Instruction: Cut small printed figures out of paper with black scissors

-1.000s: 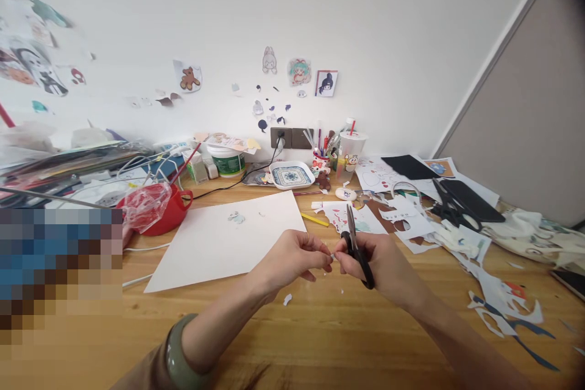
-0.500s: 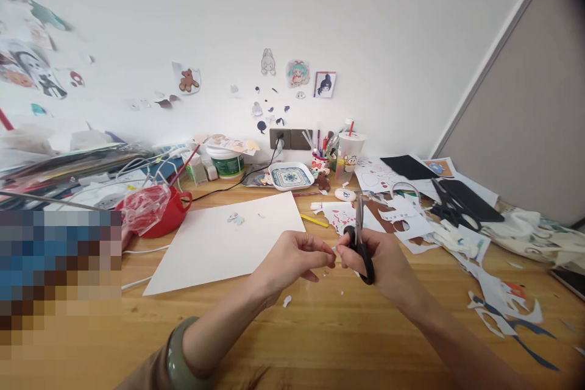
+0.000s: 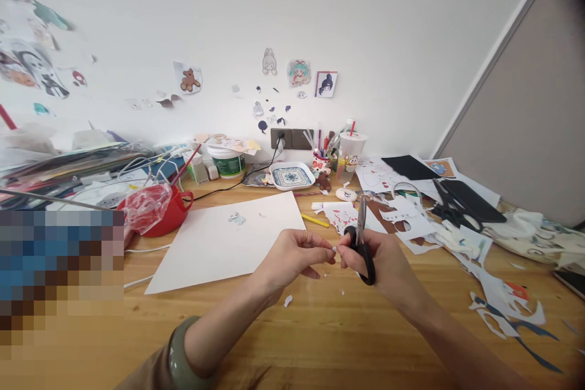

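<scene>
Black-handled scissors [image 3: 365,250] are held in my right hand [image 3: 386,259], blades pointing up and away from me. The thumb and forefinger of that hand also reach toward a tiny pale paper scrap [image 3: 334,249]. My left hand [image 3: 299,256] pinches this scrap from the other side, fingertips almost touching those of the right. Both hands hover over the wooden table. Left of them lies a large white sheet [image 3: 219,244] with a small blue-grey cutout [image 3: 236,218] on it. Small paper bits, one of them a white scrap [image 3: 287,300], lie below my hands.
Behind the hands are a yellow strip [image 3: 315,220], a blue-patterned dish [image 3: 292,176] and a lidded cup [image 3: 351,155]. A red pot [image 3: 169,213] stands at left. Paper offcuts [image 3: 512,301] and a second pair of black scissors [image 3: 452,210] lie at right.
The hands stay almost in place; the fingertips shift slightly and the pale scrap shows more clearly between them. The view moves a little.
</scene>
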### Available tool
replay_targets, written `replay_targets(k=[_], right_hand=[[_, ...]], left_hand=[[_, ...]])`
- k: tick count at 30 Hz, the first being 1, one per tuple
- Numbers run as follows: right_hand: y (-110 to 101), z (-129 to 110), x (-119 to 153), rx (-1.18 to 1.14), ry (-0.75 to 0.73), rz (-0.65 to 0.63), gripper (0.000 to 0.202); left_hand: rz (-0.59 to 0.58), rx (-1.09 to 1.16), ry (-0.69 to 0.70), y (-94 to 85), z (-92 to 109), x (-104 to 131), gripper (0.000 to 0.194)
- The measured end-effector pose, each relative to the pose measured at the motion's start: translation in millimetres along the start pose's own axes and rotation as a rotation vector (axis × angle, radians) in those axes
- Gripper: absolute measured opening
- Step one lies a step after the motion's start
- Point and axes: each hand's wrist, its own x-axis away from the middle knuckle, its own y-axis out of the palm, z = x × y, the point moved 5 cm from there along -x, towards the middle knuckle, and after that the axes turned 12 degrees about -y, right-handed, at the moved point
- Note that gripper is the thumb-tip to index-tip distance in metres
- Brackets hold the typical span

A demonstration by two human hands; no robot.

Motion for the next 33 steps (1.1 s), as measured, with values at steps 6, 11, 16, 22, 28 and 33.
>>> replay_targets(k=[6, 11, 16, 22, 28, 33], right_hand=[[-0.8, -0.4, -0.2, 0.022, -0.006, -0.001, 0.011], [-1.2, -2.7, -0.7, 0.051, 0.015, -0.002, 0.01], [-1.5, -4.5, -1.3, 0.036, 0.019, -0.002, 0.011], [-1.1, -2.3, -1.1, 0.03, 0.049, -0.009, 0.011], [-1.1, -1.9, -1.0, 0.016, 0.039, -0.026, 0.008], [-0.1, -2.9, -2.2, 0.009, 0.039, -0.031, 0.008]], left_hand=[[0.022, 0.013, -0.008, -0.9, 0.6, 0.7, 0.009], [0.026, 0.033, -0.003, -1.4, 1.5, 1.5, 0.008], [0.021, 0.053, 0.001, -1.9, 2.6, 2.0, 0.007], [0.011, 0.036, 0.0, -1.9, 3.2, 2.4, 0.009], [0.017, 0.025, 0.002, -2.2, 2.5, 1.6, 0.009], [0.038, -0.003, 0.0, -3.0, 2.4, 1.2, 0.011]])
